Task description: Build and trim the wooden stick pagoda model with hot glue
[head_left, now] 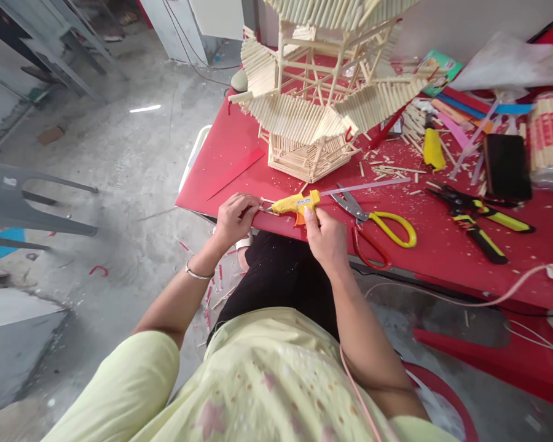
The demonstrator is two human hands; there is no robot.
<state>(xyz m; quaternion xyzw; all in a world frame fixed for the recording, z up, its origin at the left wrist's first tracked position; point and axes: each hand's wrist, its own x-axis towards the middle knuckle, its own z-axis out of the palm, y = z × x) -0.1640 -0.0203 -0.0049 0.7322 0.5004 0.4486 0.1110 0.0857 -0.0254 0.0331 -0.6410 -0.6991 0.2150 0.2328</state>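
My right hand (328,236) is wrapped around a yellow hot glue gun (295,203) with an orange trigger. A long translucent glue stick (364,186) juts from its back end. The gun's nozzle points left, close to the fingertips of my left hand (236,218). That hand is closed at the table's front edge, pinching thin pale wooden sticks (268,200), which the fingers partly hide. Just behind stands a many-sided tiered pavilion model (299,116) built from wooden sticks, with sloping roofs.
Scissors (391,227) with yellow and red handles lie right of my right hand. Farther right are pliers (477,221), a black phone (507,166), a yellow-handled tool (433,147) and bundled sticks (550,138). Offcuts litter the red table (230,147). A grey stool (37,196) stands left.
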